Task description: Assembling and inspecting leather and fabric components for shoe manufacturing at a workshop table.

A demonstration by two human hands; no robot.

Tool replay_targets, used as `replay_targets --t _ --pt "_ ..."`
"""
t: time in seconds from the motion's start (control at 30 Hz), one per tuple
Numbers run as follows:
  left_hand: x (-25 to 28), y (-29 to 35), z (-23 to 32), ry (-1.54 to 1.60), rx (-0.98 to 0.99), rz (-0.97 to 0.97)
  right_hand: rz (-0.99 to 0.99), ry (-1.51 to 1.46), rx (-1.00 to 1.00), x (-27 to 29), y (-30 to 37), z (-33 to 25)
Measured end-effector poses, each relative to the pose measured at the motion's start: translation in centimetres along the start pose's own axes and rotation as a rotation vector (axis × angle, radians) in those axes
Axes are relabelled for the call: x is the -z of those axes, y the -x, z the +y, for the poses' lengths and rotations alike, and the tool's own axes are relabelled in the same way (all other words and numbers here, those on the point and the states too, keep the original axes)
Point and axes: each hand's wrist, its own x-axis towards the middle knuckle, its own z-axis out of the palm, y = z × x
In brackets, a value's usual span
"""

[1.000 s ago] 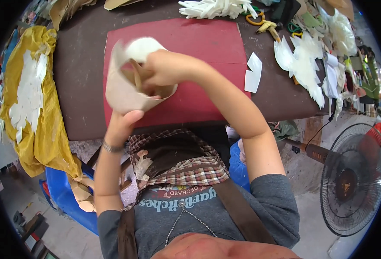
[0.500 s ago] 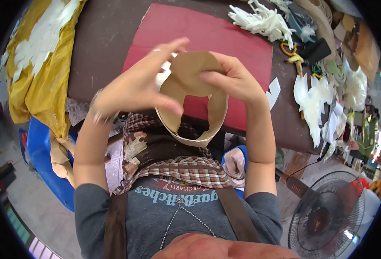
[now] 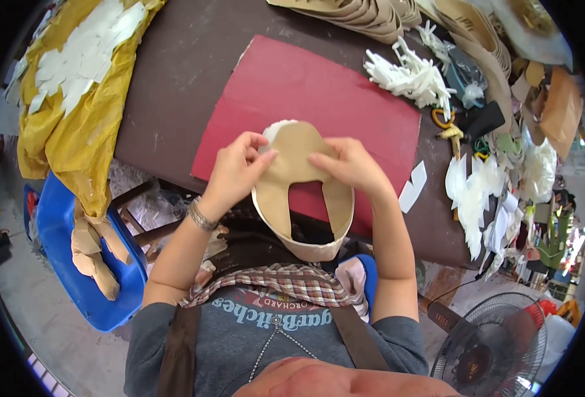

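Between my hands is a tan shoe upper (image 3: 297, 145), its rounded front pointing away from me and its looped back nearer my body. White lining shows along its edge, and a white piece (image 3: 274, 132) sticks out at its upper left. My left hand (image 3: 239, 165) is closed, pinching the left edge of the upper by that white piece. On the right side, my right hand (image 3: 355, 165) grips the upper with the thumb on top and the other fingers behind it. Through the opening I see the red board (image 3: 239, 119) underneath.
The board lies on a brown table (image 3: 166, 79). White cut pieces (image 3: 87, 49) rest on yellow plastic at the left; white strips (image 3: 408, 73) and stacked tan parts (image 3: 352, 13) lie far right. A blue tub (image 3: 100, 304) stands lower left, a fan (image 3: 484, 364) lower right.
My left hand has come from open and moving to pinching the upper's left edge. The upper is lower in view and lies flatter. More of the tabletop's far side shows.
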Motion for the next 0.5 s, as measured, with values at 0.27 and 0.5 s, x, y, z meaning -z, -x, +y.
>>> replay_targets --t 0.27,0.5 --pt "-0.9 2.7 -0.3 -0.072 -0.386 0.039 -0.026 0.158 0.416 0.1 0.6 0.7" --pt "-1.0 2.6 -0.4 0.046 -0.2 0.179 -0.039 0.276 -0.011 0.3 -1.5 -2.5"
